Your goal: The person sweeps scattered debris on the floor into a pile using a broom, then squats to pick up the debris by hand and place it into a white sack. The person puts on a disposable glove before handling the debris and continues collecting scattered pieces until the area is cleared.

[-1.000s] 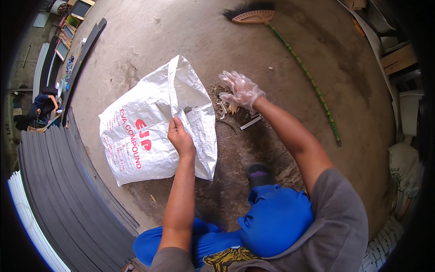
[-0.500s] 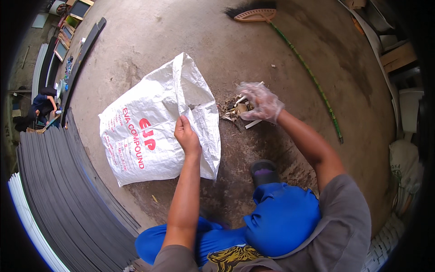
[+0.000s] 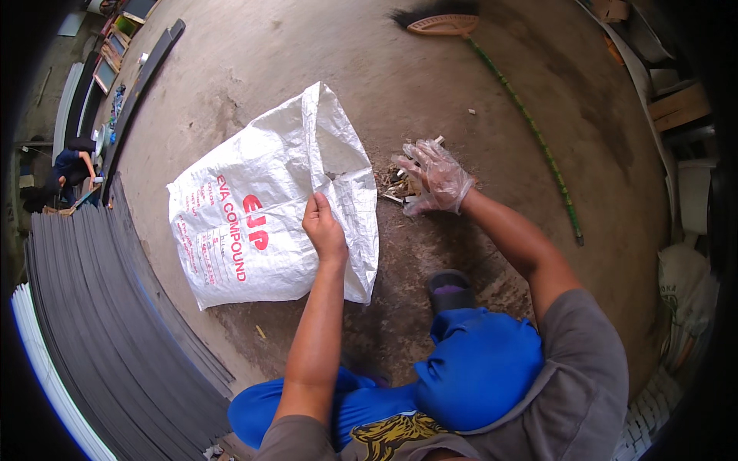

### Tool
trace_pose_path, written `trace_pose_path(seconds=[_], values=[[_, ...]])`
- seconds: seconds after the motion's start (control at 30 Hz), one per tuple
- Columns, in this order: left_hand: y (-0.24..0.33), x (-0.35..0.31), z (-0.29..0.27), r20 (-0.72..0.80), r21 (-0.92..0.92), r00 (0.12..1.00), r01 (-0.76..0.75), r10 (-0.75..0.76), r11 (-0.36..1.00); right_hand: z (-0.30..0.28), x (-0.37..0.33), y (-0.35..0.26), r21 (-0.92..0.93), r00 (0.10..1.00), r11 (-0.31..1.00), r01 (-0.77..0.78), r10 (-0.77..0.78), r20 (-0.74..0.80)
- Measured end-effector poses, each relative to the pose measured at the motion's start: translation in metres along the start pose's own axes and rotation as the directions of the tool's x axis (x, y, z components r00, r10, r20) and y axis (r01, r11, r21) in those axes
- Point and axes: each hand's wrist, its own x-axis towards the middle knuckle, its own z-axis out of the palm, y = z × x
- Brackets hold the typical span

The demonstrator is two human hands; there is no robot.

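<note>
A white woven sack [image 3: 277,180] with red print lies on the concrete floor, its mouth gaping to the right. My bare left hand [image 3: 324,230] is closed on the near layer of its rim, thumb on top. To the right of the mouth is a small heap of debris [image 3: 394,184], with pale sticks and scraps in it. Over that heap lies my right hand [image 3: 442,183], in a clear plastic glove, fingers spread and pointing left. Its palm side and part of the heap are hidden beneath it.
A broom with a tan head [image 3: 442,25] and green handle [image 3: 530,127] lies at the far right. Long dark strips [image 3: 96,300] are stacked at the left. Another person [image 3: 71,167] works beyond them. My shoe [image 3: 450,290] stands just below the heap.
My right hand has spread its fingers and come lower over the heap, covering more of its right side. The left hand keeps its hold on the sack's rim.
</note>
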Motion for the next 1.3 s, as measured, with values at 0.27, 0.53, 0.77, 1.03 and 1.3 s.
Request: trace_pose_path(seconds=[0.27, 0.53, 0.77, 1.03, 1.3], values=[[-0.002, -0.002, -0.004, 0.008, 0.014, 1.000, -0.004, 0.003, 1.000, 0.005, 0.030, -0.022, -0.147, 0.989, 0.978, 0.147, -0.148, 0.004], [-0.002, -0.001, -0.006, 0.017, 0.053, 1.000, -0.018, 0.017, 0.998, 0.054, 0.021, -0.012, -0.251, 0.960, 0.946, 0.205, -0.244, -0.135], [0.001, 0.002, -0.003, 0.029, 0.025, 0.999, -0.019, 0.018, 1.000, 0.050, 0.022, -0.007, -0.234, 0.939, 0.968, 0.090, -0.161, -0.305], [0.018, -0.001, -0.004, 0.038, 0.078, 0.996, -0.086, 0.083, 0.993, -0.001, 0.078, -0.070, 0.391, 0.867, 0.865, -0.314, 0.429, -0.253], [0.044, -0.014, 0.011, 0.063, 0.152, 0.970, -0.240, 0.233, 0.959, 0.046, 0.216, -0.163, 0.957, 0.857, 0.222, -0.189, 0.512, 0.050]])
